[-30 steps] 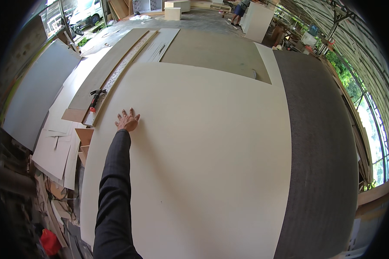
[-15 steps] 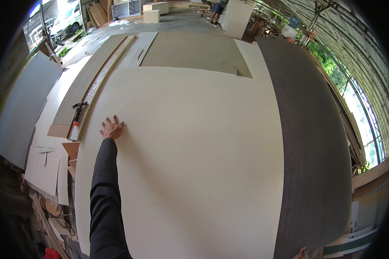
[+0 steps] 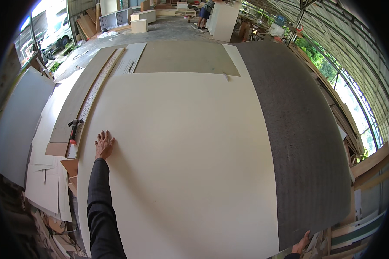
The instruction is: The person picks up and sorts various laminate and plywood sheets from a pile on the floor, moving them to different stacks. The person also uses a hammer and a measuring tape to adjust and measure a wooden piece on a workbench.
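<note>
A large cream board (image 3: 186,146) lies flat across the middle. My left hand (image 3: 103,145) rests palm down near its left edge, fingers spread, with the dark-sleeved arm reaching up from the lower edge. To the right lies a long dark grey sheet (image 3: 304,142). My right hand (image 3: 301,244), partly cut off below, is at that sheet's near edge with its fingers closed against it; the underside of the grip is hidden. A claw hammer (image 3: 74,130) with a black and red handle lies on a narrow wooden strip (image 3: 91,100), left of my left hand.
Past the cream board's far edge is a greenish-grey panel (image 3: 183,58). A pale blue-grey board (image 3: 19,129) leans at far left, above wood scraps (image 3: 58,235). Timber (image 3: 341,116) is stacked along the right. A person (image 3: 204,15) stands beside a white cabinet (image 3: 224,21) at the back.
The whole view has shifted, so the boards and hammer appear lower. More of my right hand shows at the grey sheet's edge. My left hand stays flat on the cream board.
</note>
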`<state>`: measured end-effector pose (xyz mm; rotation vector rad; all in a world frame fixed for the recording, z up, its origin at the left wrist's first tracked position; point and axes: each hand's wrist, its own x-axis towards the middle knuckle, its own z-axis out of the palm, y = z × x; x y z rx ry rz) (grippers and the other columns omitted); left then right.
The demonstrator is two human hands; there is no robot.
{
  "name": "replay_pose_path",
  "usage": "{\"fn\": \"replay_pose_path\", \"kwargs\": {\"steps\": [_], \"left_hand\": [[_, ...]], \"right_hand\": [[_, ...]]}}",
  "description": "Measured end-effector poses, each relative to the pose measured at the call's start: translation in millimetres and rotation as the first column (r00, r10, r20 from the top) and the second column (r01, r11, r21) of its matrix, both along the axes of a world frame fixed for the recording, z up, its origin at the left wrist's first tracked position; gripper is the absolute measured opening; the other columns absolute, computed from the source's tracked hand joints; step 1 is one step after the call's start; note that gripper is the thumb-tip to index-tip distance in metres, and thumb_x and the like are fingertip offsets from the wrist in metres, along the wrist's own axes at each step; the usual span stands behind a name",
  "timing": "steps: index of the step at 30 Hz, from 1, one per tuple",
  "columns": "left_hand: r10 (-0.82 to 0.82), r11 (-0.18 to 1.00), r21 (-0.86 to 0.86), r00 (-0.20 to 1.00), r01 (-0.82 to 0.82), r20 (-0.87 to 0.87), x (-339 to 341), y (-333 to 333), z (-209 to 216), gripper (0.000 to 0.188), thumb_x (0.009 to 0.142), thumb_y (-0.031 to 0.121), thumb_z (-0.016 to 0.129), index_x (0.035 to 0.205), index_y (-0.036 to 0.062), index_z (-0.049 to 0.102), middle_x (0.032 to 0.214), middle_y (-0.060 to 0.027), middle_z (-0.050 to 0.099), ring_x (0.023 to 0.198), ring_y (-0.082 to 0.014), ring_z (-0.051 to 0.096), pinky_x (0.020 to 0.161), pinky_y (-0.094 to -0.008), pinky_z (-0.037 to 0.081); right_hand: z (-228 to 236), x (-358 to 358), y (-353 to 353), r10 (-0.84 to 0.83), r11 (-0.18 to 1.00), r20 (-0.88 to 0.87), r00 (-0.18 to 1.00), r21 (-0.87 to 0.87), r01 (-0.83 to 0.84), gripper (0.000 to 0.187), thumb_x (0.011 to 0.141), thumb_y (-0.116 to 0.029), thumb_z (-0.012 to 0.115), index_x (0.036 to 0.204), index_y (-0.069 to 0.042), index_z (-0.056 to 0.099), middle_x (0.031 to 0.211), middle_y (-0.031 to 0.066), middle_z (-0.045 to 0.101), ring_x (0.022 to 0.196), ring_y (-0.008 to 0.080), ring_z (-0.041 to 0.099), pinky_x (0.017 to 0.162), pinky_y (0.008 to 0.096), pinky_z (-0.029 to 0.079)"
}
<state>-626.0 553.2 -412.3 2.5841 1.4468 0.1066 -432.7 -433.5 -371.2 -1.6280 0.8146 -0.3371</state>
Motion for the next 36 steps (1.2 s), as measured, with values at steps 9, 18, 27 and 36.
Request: {"fn": "replay_pose_path", "kwargs": {"steps": [9,18,27,36], "left_hand": [[0.101,0.995,-0.009,0.994,-0.101,-0.038,-1.7,-15.7,20.2,0.066,0.092,0.048,0.042,0.145,0.0122,0.027,0.151,-0.0154,0.018,0.140,-0.0358,0.014,0.109,-0.0590,0.014],[0.126,0.992,-0.008,0.991,-0.127,-0.048,4.1,0.5,15.0,0.070,0.091,0.052,0.040,0.146,0.0132,0.022,0.153,-0.0139,0.014,0.141,-0.0339,0.011,0.110,-0.0575,0.011],[0.179,0.982,-0.052,0.981,-0.183,-0.080,29.5,22.6,17.9,0.070,0.091,0.051,0.040,0.147,0.0134,0.020,0.154,-0.0113,0.011,0.142,-0.0325,0.007,0.111,-0.0570,0.007],[0.204,0.975,-0.067,0.975,-0.210,-0.083,64.9,49.1,10.3,0.070,0.092,0.051,0.037,0.148,0.0144,0.016,0.155,-0.0085,0.007,0.142,-0.0315,0.002,0.111,-0.0565,0.004]], "right_hand": [[15.1,30.5,31.5,0.027,0.999,-0.011,1.000,0.035,-0.027,0.072,0.090,-0.052,0.050,0.134,0.004,0.037,0.138,0.0156,0.041,0.119,0.0310,0.046,0.099,0.0414,0.040],[-20.1,65.6,11.1,0.115,0.992,0.018,0.993,-0.054,-0.113,0.071,0.089,-0.053,0.051,0.131,0.004,0.039,0.133,0.0168,0.045,0.117,0.0318,0.047,0.097,0.0438,0.041],[91.7,38.9,162.1,-0.032,0.721,-0.269,0.963,-0.673,-0.164,0.060,0.092,-0.048,0.048,0.125,0.001,0.050,0.124,0.0199,0.053,0.109,0.0316,0.052,0.097,0.0370,0.041],[43.2,78.2,140.0,-0.040,0.701,-0.303,0.952,-0.687,-0.189,0.054,0.092,-0.046,0.049,0.112,0.004,0.059,0.105,0.0217,0.062,0.094,0.0312,0.060,0.080,0.0384,0.049]]}}
